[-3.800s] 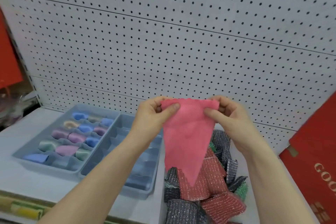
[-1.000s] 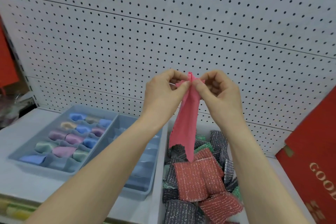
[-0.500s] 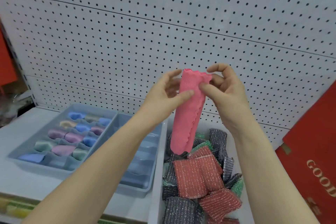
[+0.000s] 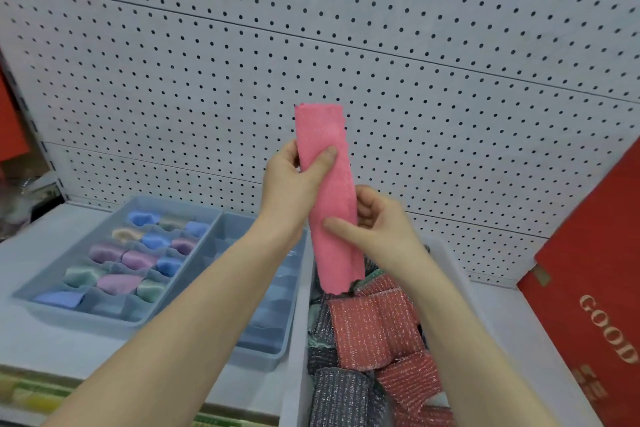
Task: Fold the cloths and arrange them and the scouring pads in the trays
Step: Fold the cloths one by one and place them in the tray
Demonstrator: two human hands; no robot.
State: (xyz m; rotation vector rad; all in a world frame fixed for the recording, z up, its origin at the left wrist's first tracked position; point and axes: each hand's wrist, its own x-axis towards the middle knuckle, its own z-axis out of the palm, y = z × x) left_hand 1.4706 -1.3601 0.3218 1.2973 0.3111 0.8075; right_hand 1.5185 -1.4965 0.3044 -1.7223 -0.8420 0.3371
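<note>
- We see the pink cloth (image 4: 327, 198) held up in the air in front of the white pegboard (image 4: 433, 45). It is folded into a long narrow strip that stands nearly upright, with its lower end hanging just above the scouring pads (image 4: 374, 326).
- The left hand (image 4: 294, 180) grips the upper part of the strip. Its thumb lies across the front and its fingers (image 4: 289, 152) are clamped on the cloth from behind.
- The right hand (image 4: 377, 222) holds the strip lower down. Its thumb presses on the front and its curled fingers (image 4: 367, 199) are closed on the right edge.
- The scouring pads, in glittery red, dark grey and green, lie heaped in a white bin (image 4: 294, 357) at the near right.
- At the left, on the white shelf (image 4: 41, 347), we find a grey-blue divided tray (image 4: 20, 295). Its compartments hold folded cloths (image 4: 135, 258) in blue, purple, green and pale orange.
- A second divided tray (image 4: 266, 350) sits just right of the first, between it and the bin. It is partly hidden by the left forearm.
- A red box (image 4: 595, 288) with gold lettering leans at the far right.
</note>
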